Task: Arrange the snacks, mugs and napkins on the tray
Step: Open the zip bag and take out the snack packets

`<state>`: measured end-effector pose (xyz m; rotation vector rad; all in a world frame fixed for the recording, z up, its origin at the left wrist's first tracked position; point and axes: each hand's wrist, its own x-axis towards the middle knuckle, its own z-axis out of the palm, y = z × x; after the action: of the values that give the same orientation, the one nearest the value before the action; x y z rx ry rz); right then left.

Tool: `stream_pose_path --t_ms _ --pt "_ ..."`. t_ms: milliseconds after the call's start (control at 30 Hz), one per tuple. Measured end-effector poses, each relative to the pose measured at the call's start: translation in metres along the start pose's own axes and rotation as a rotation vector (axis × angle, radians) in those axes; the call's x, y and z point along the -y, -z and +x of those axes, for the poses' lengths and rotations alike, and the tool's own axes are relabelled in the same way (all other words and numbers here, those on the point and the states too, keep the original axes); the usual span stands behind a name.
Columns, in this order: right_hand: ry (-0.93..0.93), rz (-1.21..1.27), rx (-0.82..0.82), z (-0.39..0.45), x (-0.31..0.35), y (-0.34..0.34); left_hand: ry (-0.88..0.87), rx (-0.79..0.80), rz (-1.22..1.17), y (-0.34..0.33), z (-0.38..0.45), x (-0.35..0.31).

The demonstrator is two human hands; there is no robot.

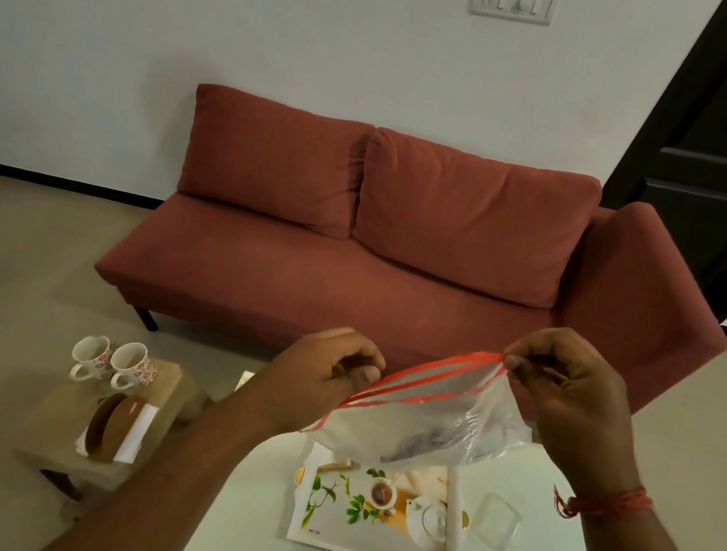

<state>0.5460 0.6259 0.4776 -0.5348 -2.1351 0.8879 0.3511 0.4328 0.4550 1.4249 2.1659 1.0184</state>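
While you hold the clear red-zipped plastic bag (pixel 427 427) above the white floral tray (pixel 376 520), left hand (pixel 323 380) and right hand (pixel 573 399) pinch opposite ends of its seal, apparently to open it.

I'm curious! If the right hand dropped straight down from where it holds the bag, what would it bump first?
Probably the clear glass dish on the white table, though depth is hard to judge. The right hand pinches the zip bag above that spot.
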Motion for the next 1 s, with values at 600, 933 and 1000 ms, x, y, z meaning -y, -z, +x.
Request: stream_pose_path --t_ms 600,933,1000 --pt "-0.049 0.015 0.073 -0.003 0.001 -0.012 0.048 0.116 0.255 -0.019 0.017 -0.027" --pt "0.401 -0.534 0.551 -0.045 0.027 -0.064 0.138 0.165 0.062 -0.018 0.033 -0.033" --pt "0.343 -0.657 0.672 -0.046 0.017 -0.075 0.161 0.126 0.053 -0.016 0.034 -0.029"
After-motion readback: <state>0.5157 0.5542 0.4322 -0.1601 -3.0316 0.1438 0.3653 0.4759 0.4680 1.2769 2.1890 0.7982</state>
